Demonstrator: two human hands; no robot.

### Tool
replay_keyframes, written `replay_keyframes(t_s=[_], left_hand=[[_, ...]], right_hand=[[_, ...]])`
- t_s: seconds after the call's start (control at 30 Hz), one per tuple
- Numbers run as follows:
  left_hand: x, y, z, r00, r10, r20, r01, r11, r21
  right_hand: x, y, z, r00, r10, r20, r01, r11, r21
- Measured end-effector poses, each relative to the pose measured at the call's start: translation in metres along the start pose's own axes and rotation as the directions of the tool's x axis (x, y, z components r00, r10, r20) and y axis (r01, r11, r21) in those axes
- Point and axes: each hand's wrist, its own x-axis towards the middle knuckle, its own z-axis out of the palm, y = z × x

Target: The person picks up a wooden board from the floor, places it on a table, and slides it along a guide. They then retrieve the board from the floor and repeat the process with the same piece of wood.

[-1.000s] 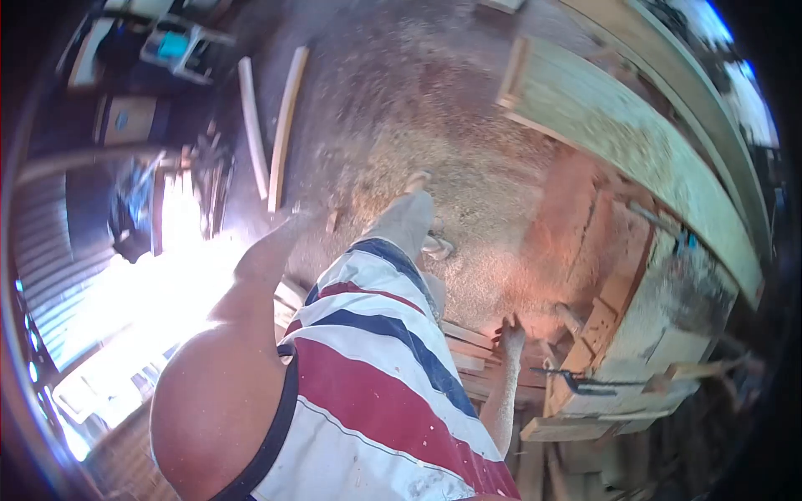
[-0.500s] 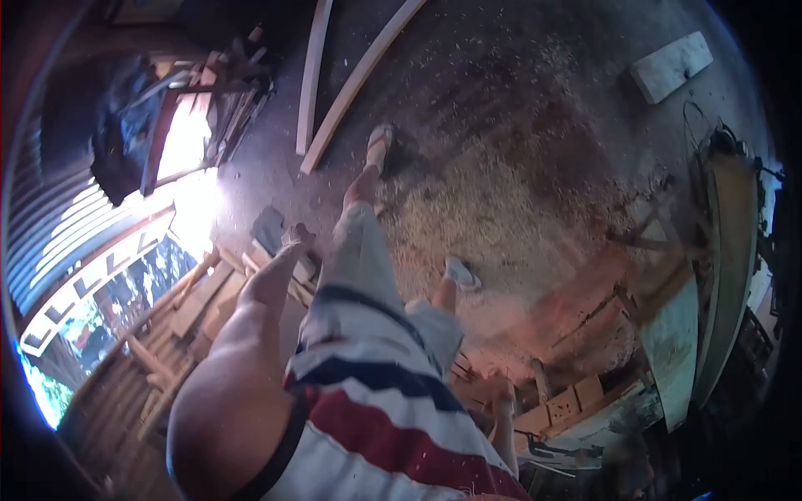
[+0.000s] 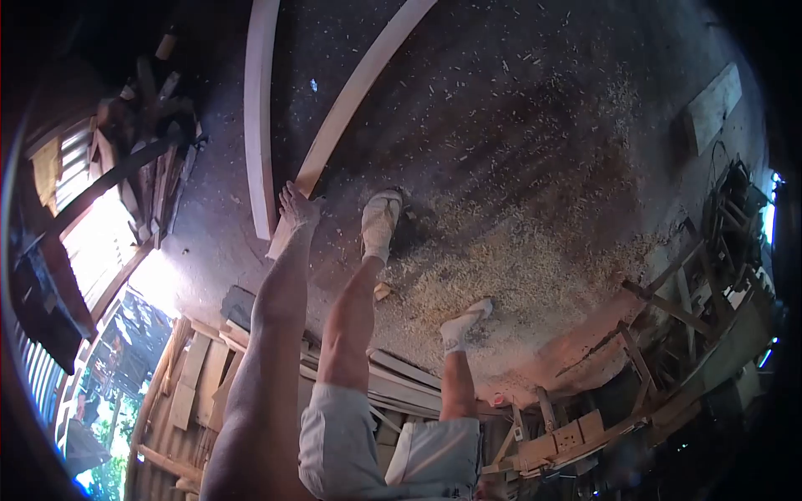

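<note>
My left hand point(image 3: 298, 209) reaches down with its fingers stretched out, at the near end of a long pale wooden plank point(image 3: 355, 93). The fingertips overlap the plank's end in this view. Just left of the hand lies a second long plank point(image 3: 260, 125) on the dark floor, its near end close to my wrist. My right hand is out of the picture.
Wood shavings point(image 3: 510, 259) cover the floor around my sandalled feet. A short board point(image 3: 714, 108) lies at the far right. Stacked boards point(image 3: 405, 380) are behind my legs, and wooden frames point(image 3: 668, 309) crowd the right side.
My left arm has stretched forward and the hand has come to the plank's end. The view has tilted, and my right hand has dropped out of sight.
</note>
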Motion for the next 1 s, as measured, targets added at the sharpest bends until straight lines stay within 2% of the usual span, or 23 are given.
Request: replay_keyframes(t_s=[0.1, 0.2, 0.23, 0.27, 0.33, 0.37, 0.4, 0.47, 0.5, 0.53, 0.57, 0.6, 0.63, 0.67, 0.7, 0.73, 0.8, 0.83, 0.87, 0.9, 0.93, 0.97, 1.0], left_hand=[[0.035, -0.004, 0.007, 0.98, -0.052, 0.192, 0.054, 0.999, -0.007], [0.056, -0.039, 0.023, 0.974, 0.166, 0.157, -0.169, 0.986, 0.008], [0.048, -0.049, 0.012, 0.954, 0.277, 0.111, -0.28, 0.96, 0.014], [0.032, -0.052, -0.017, 0.928, 0.335, 0.162, -0.332, 0.942, -0.046], [-0.008, -0.05, -0.1, 0.851, 0.463, 0.249, -0.432, 0.886, -0.171], [-0.016, -0.056, -0.126, 0.828, 0.469, 0.308, -0.417, 0.881, -0.223], [-0.027, -0.058, -0.154, 0.793, 0.484, 0.37, -0.404, 0.872, -0.276], [-0.066, -0.043, -0.208, 0.766, 0.496, 0.408, -0.126, 0.739, -0.662], [-0.084, -0.028, -0.236, 0.741, 0.516, 0.43, 0.035, 0.61, -0.792], [-0.098, -0.007, -0.255, 0.753, 0.542, 0.374, 0.076, 0.492, -0.867], [-0.117, 0.013, -0.265, 0.76, 0.561, 0.328, 0.125, 0.369, -0.921], [-0.137, 0.034, -0.277, 0.766, 0.576, 0.286, 0.175, 0.241, -0.955], [-0.155, 0.058, -0.3, 0.722, 0.559, 0.408, 0.242, 0.349, -0.906], [-0.176, 0.078, -0.32, 0.672, 0.517, 0.53, 0.306, 0.459, -0.834], [-0.201, 0.098, -0.333, 0.632, 0.547, 0.549, 0.342, 0.439, -0.831], [-0.23, 0.118, -0.342, 0.589, 0.579, 0.563, 0.382, 0.414, -0.826], [-0.29, 0.131, -0.334, 0.296, 0.709, 0.64, 0.693, 0.302, -0.655], [-0.338, 0.132, -0.331, 0.493, 0.704, 0.512, 0.561, 0.193, -0.805], [-0.349, 0.115, -0.314, 0.236, 0.844, 0.481, 0.735, 0.169, -0.657], [-0.346, 0.102, -0.279, -0.026, 0.931, 0.363, 0.866, 0.202, -0.458], [-0.356, 0.093, -0.258, -0.264, 0.946, 0.188, 0.927, 0.303, -0.223], [-0.386, 0.101, -0.274, 0.058, 0.739, 0.671, 0.805, 0.363, -0.469], [-0.396, 0.117, -0.257, 0.13, 0.652, 0.747, 0.816, 0.358, -0.454]], right_hand=[[0.013, 0.004, -0.008, 0.998, -0.027, -0.049, 0.026, 0.999, -0.03], [0.058, 0.045, -0.027, 0.965, -0.226, -0.133, 0.214, 0.972, -0.102], [0.041, -0.029, -0.017, 0.895, -0.415, -0.162, 0.407, 0.91, -0.08], [-0.031, -0.154, -0.012, 0.971, -0.238, -0.001, 0.234, 0.951, 0.203], [-0.067, -0.242, 0.019, 0.899, -0.432, -0.071, 0.429, 0.836, 0.343], [-0.069, -0.251, 0.047, 0.819, -0.562, -0.117, 0.537, 0.678, 0.501], [-0.102, -0.29, 0.065, 0.778, -0.629, -0.003, 0.569, 0.702, 0.428], [-0.17, -0.353, 0.125, 0.773, -0.618, 0.143, 0.581, 0.78, 0.231], [-0.215, -0.378, 0.155, 0.62, -0.769, 0.159, 0.754, 0.639, 0.149], [-0.265, -0.409, 0.163, 0.518, -0.81, 0.275, 0.749, 0.585, 0.312], [-0.293, -0.42, 0.18, 0.517, -0.773, 0.369, 0.62, 0.635, 0.462], [-0.317, -0.428, 0.182, 0.533, -0.781, 0.326, 0.581, 0.618, 0.529], [-0.342, -0.435, 0.184, 0.548, -0.787, 0.283, 0.544, 0.593, 0.594], [-0.354, -0.432, 0.168, 0.542, -0.81, 0.224, 0.545, 0.541, 0.641], [-0.367, -0.429, 0.151, 0.533, -0.83, 0.164, 0.547, 0.486, 0.682], [-0.356, -0.419, 0.121, 0.462, -0.862, 0.21, 0.469, 0.438, 0.767], [-0.41, -0.376, 0.007, 0.488, -0.819, 0.302, 0.536, 0.554, 0.637], [-0.413, -0.343, -0.028, 0.502, -0.806, 0.312, 0.555, 0.578, 0.599], [-0.411, -0.304, -0.055, 0.526, -0.789, 0.318, 0.56, 0.602, 0.569], [-0.397, -0.255, -0.075, 0.496, -0.848, 0.186, 0.748, 0.527, 0.405], [-0.387, -0.196, -0.085, 0.45, -0.891, 0.059, 0.868, 0.452, 0.203], [-0.399, -0.14, -0.103, 0.5, -0.863, 0.074, 0.853, 0.506, 0.126], [-0.414, -0.085, -0.121, 0.565, -0.823, 0.066, 0.821, 0.568, 0.059]])
